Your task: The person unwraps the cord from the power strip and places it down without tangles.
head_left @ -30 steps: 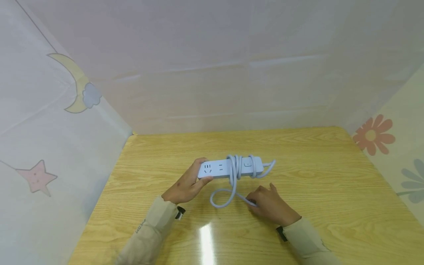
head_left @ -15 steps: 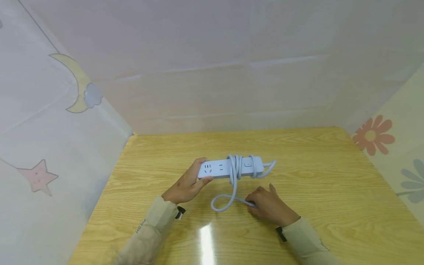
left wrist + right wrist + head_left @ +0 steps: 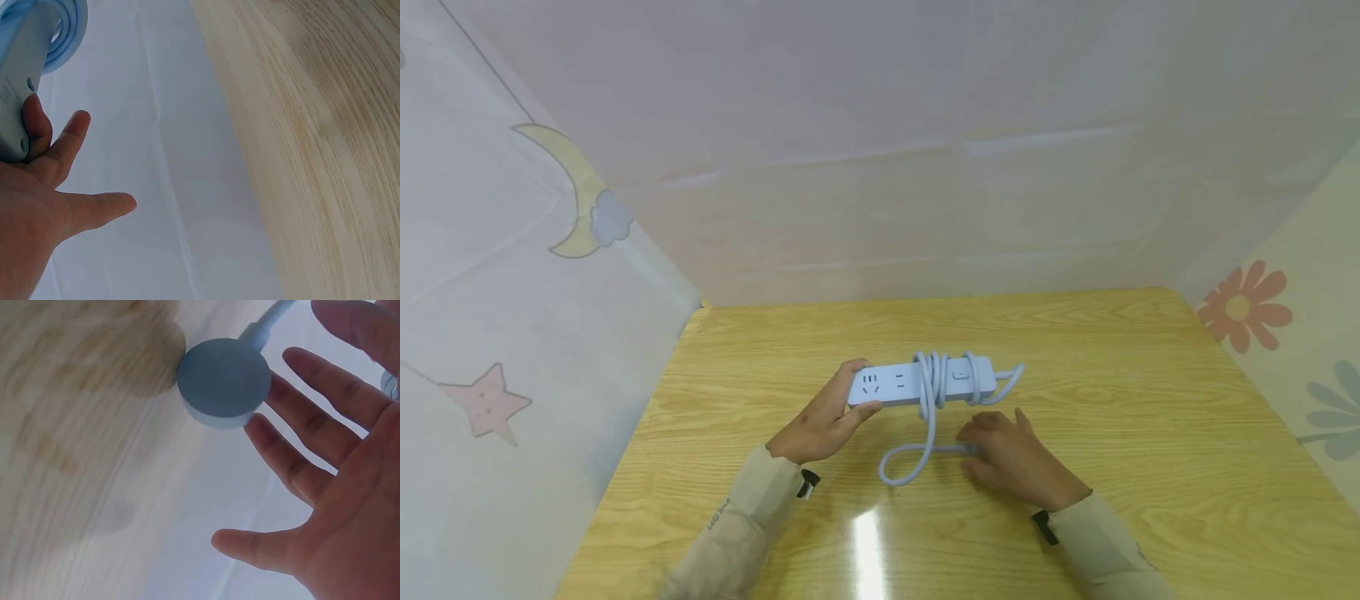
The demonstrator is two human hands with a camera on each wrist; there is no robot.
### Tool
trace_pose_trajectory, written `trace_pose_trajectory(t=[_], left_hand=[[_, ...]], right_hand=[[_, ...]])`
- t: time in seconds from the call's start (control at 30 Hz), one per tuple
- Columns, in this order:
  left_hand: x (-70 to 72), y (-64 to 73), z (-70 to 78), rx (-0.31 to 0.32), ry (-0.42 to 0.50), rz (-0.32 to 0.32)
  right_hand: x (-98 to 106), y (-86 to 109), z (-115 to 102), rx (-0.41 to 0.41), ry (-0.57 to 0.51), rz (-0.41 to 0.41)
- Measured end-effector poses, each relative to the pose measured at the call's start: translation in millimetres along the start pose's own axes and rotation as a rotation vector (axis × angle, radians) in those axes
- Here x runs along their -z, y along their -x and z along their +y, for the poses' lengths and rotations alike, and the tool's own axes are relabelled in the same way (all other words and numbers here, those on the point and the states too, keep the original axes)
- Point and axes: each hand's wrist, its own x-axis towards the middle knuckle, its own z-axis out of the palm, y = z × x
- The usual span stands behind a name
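My left hand (image 3: 823, 423) grips the left end of a white power strip (image 3: 887, 384), thumb along the near side. Its cord (image 3: 934, 383) is wound several times around the strip, and a loose loop hangs in front. In the left wrist view a curled fingertip presses the strip's underside (image 3: 14, 112), while other fingers spread away from it. My right hand (image 3: 1018, 460) is beside the plug (image 3: 224, 378) at the cord's end. The right wrist view shows its fingers spread, with fingertips at the plug's edge; the prongs are not visible.
A wood-grain table (image 3: 760, 533) lies beneath both hands. Pale fabric walls (image 3: 880, 217) close off its back and sides. A bright light reflection shows on the tabletop between the forearms.
My right hand has loosened from the plug, its fingers now spread, and shifted slightly. The loose cord loop has sagged a little lower. My left hand and the power strip stay in place.
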Motion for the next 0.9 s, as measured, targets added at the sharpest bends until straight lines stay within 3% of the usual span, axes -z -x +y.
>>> trace_pose_trajectory(t=[0.2,0.43,0.9], left_hand=[[0.2,-0.2,-1.3,0.007,0.005,0.003],[0.2,-0.6,-2.6,0.004,0.014,-0.002],[0.4,-0.8,-3.3,0.010,0.027,-0.011]], right_hand=[[7,0.3,4,-0.043,0.010,0.021],[22,0.2,12,-0.103,-0.063,0.039],[49,-1.1,22,-0.066,-0.066,0.251]])
